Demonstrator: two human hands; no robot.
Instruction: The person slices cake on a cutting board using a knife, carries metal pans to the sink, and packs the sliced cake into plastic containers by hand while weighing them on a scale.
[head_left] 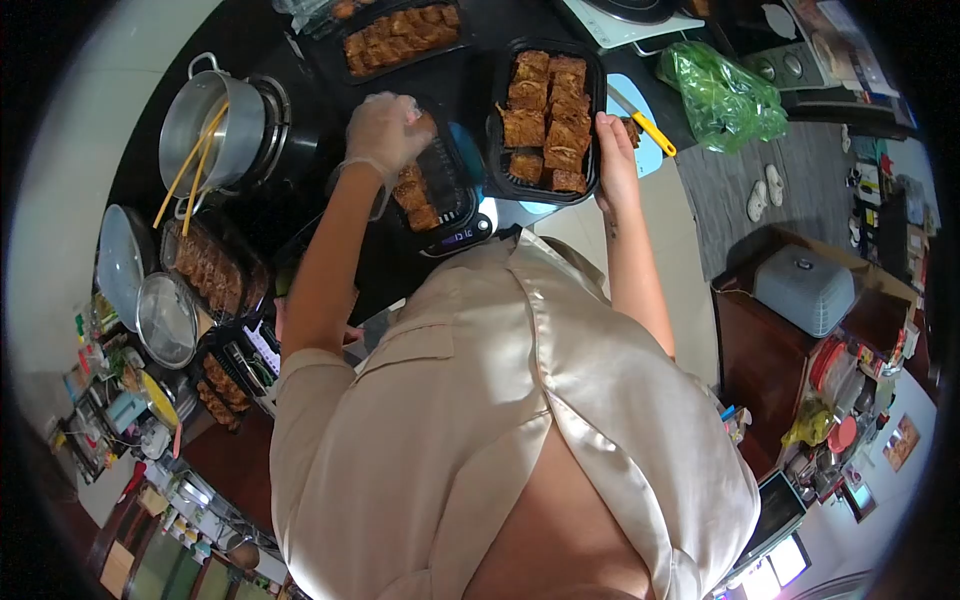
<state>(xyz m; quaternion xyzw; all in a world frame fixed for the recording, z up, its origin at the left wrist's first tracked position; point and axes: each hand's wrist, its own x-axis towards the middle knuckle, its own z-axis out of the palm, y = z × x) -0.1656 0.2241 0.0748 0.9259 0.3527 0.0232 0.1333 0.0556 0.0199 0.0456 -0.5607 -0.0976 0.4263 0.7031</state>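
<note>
My left hand (383,137), in a clear plastic glove, is over a black tray (458,200) with one row of browned food pieces (412,192). Its fingers are bent together at the upper end of that row, and whether they grip a piece is hard to make out. Under this tray sits a scale with a lit display (462,236). My bare right hand (617,160) holds the right edge of a second black tray (497,170), filled with two rows of browned pieces (567,125). That tray is beside the first one, to its right.
Another filled tray (403,42) lies at the back. A pot (213,125) with chopsticks stands at left, near a covered tray (208,272) and a glass lid (167,318). To the right are a yellow-handled knife (655,132), a light blue board (650,158) and a green bag (722,97).
</note>
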